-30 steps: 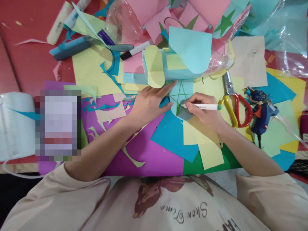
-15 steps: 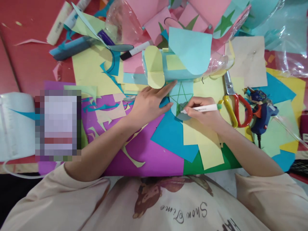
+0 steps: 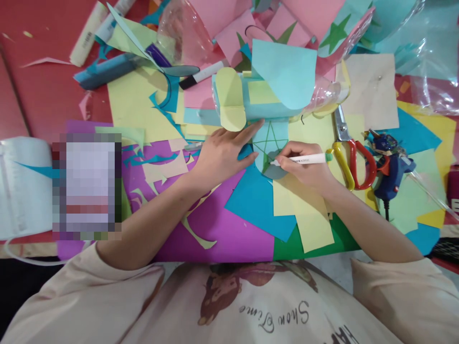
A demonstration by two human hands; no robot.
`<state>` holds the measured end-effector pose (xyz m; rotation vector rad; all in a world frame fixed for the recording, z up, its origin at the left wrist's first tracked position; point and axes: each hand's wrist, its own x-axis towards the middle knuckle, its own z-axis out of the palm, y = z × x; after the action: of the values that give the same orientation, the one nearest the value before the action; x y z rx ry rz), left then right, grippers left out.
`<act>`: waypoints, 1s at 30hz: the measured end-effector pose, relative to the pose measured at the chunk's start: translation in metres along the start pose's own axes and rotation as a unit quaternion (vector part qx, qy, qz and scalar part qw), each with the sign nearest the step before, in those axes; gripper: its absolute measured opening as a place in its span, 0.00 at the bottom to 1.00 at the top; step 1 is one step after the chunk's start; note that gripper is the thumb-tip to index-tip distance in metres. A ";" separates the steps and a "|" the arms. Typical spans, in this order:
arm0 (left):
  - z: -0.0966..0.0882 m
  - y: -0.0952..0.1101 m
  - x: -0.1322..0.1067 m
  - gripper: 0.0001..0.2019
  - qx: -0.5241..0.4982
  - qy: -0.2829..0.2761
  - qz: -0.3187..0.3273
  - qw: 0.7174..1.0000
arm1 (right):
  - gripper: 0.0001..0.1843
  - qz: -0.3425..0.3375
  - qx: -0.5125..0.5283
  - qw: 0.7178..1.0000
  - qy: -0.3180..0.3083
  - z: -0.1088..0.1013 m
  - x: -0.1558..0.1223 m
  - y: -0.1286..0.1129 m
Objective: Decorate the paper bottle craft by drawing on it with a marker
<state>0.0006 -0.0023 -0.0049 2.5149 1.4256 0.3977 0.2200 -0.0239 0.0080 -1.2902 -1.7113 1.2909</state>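
Observation:
My right hand (image 3: 304, 165) is closed round a white marker with a green cap (image 3: 304, 158), its tip resting on a light blue paper piece (image 3: 269, 143) that bears a green star outline. My left hand (image 3: 224, 152) lies flat with fingers stretched out, pressing the left edge of that blue piece down. Just behind the hands stands a craft model of light blue and yellow paper (image 3: 265, 86) built on a clear plastic bottle.
Scissors with red and yellow handles (image 3: 349, 153) and a blue glue gun (image 3: 389, 167) lie right of my right hand. Coloured paper sheets and scraps cover the red table (image 3: 39, 91). Markers (image 3: 202, 74) and a glue stick (image 3: 88, 33) lie at the back left.
The marker tip has shifted slightly along the star outline while my right hand made small strokes. My left hand has stayed in place.

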 end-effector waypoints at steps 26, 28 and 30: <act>-0.002 0.002 0.001 0.28 -0.016 -0.021 -0.018 0.999 | 0.10 -0.021 -0.027 0.999 0.024 -0.001 0.001 0.000; -0.003 0.003 0.002 0.28 -0.013 -0.022 -0.019 0.999 | 0.11 -0.011 -0.024 0.999 0.019 -0.001 0.001 -0.001; -0.003 0.003 0.002 0.28 -0.010 -0.018 -0.017 1.000 | 0.10 -0.003 -0.019 1.000 0.013 -0.001 0.000 -0.002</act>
<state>0.0026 -0.0022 -0.0011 2.4659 1.4419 0.3582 0.2201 -0.0235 0.0103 -1.3180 -1.7285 1.2380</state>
